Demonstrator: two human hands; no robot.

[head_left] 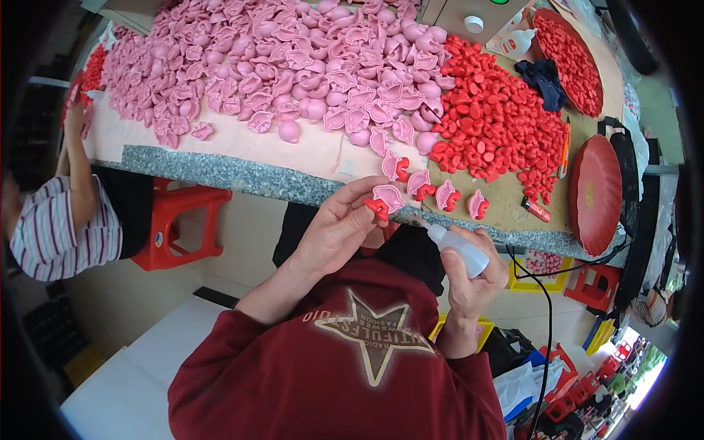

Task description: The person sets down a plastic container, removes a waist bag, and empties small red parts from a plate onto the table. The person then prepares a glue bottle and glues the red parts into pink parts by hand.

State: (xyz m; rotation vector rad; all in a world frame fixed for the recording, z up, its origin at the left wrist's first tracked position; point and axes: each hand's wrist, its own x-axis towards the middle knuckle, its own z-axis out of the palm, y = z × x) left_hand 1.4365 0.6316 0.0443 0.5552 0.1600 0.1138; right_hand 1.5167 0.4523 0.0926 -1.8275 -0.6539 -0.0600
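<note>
My left hand (339, 226) pinches a pink plastic shell piece (388, 196) together with a small red plastic piece (378, 209) at the table edge. Wrapped in my right hand (477, 275) is a translucent squeeze bottle (462, 249), its thin nozzle tilted toward the pieces in my left hand. Whether the nozzle touches them I cannot tell. Just beyond my hands, several pink shells, each with a red piece against it, stand in a row, such as this pink-and-red pair (446, 196) and another pair (478, 204) at the right end.
A large heap of pink shells (293, 66) covers the far left, beside a pile of red pieces (499, 110). A red tray (595, 194), an orange-handled tool (565, 150) and a red tube (536, 209) lie rightward. A black cable (548, 315) hangs at right. Another person (66, 213) works at left.
</note>
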